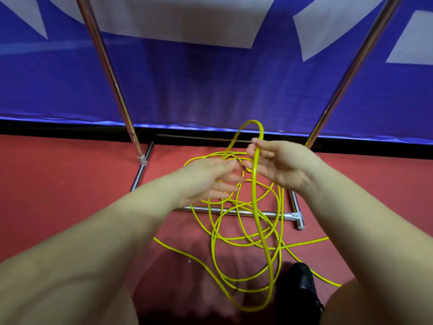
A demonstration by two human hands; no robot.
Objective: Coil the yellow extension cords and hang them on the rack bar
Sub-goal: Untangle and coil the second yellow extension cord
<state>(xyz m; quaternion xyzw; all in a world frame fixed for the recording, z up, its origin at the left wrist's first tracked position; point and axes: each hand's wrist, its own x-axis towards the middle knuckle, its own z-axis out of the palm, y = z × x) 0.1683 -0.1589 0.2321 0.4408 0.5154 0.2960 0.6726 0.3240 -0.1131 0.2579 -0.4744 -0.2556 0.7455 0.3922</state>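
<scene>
While the right hand (pixel 278 164) pinches one loop of the cord (pixel 257 221) with finger and thumb near the middle of the frame, the left hand (pixel 210 178) is flat and open just beside it, holding nothing. To do this step well, I think the left hand should take the next bit of cord and bring it up to the right hand, so each new loop is the same size and lies flat. Slow pulls should stop knots. The cord is thin, bright yellow and shiny. Most of it lies in a loose, messy pile on the red floor (pixel 58 195), across the rack's (pixel 110 71) low bar, at lower middle.
</scene>
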